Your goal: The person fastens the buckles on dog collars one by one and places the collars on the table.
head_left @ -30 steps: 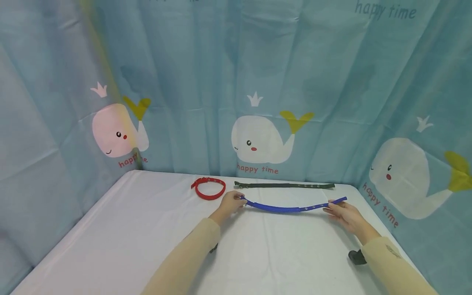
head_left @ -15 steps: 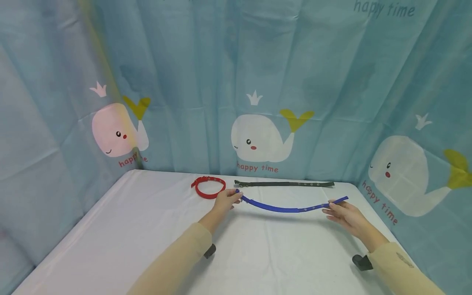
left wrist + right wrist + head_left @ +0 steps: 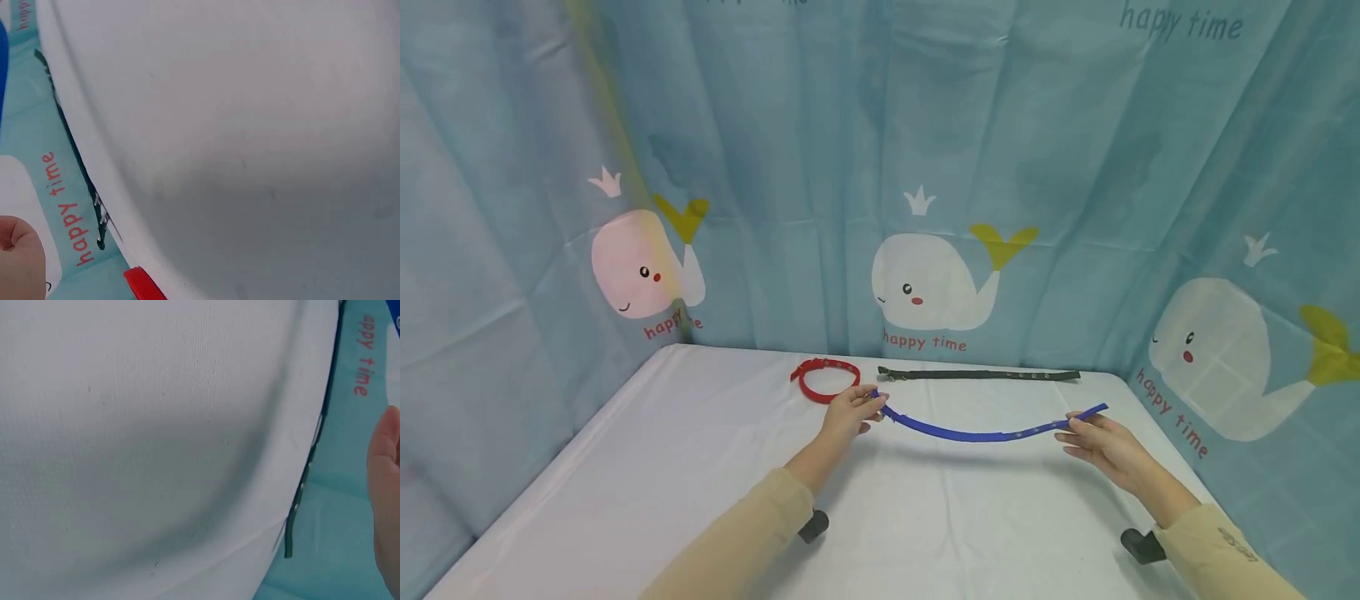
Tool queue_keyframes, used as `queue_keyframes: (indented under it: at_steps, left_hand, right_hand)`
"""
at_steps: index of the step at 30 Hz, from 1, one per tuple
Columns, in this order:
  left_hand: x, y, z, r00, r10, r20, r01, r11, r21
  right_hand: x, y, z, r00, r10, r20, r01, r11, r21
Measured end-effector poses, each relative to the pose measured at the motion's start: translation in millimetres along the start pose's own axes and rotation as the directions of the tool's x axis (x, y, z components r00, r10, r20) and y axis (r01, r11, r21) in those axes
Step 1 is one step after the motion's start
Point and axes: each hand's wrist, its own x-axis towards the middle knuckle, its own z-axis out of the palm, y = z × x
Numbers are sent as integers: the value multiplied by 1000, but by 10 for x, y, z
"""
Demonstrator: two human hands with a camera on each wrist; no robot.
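Observation:
A blue collar with eyelets near its right end hangs in a shallow sag between both hands, raised over the white table. My left hand pinches its buckle end, and the fingers cover most of the buckle. Near the other end, my right hand pinches the strap, whose tip sticks out past the fingers. Only part of the left hand shows in the left wrist view, and part of the right hand in the right wrist view.
Just behind my left hand a red collar lies closed in a loop. A dark green collar lies stretched straight along the back edge of the white table. A blue curtain with whale prints hangs behind and at the sides.
My left hand has drawn left and slightly toward me with the collar's buckle end. The strap has lifted and hangs in a deeper curve. My right hand stays nearly in place.

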Motion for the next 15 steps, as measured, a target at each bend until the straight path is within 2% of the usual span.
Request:
queue_keyframes:
  at_steps: [2, 6, 11, 15]
  left_hand:
    - [-40, 9, -19, 999, -44, 14, 45, 994, -99]
    - [-106, 13, -55, 991, -113, 67, 128, 952, -277]
    - [-168, 27, -101, 989, -113, 99, 139, 938, -318]
    - [-202, 46, -147, 994, -94, 58, 107, 945, -308]
  right_hand:
    - [-3, 7, 18, 1000, -1, 7, 1, 1000, -1]
    - [-17, 8, 73, 1000, -2, 15, 2, 1000, -15]
    - [-30, -11, 157, 1000, -7, 12, 8, 1000, -25]
    - [-41, -38, 233, 1000, -9, 2, 9, 999, -45]
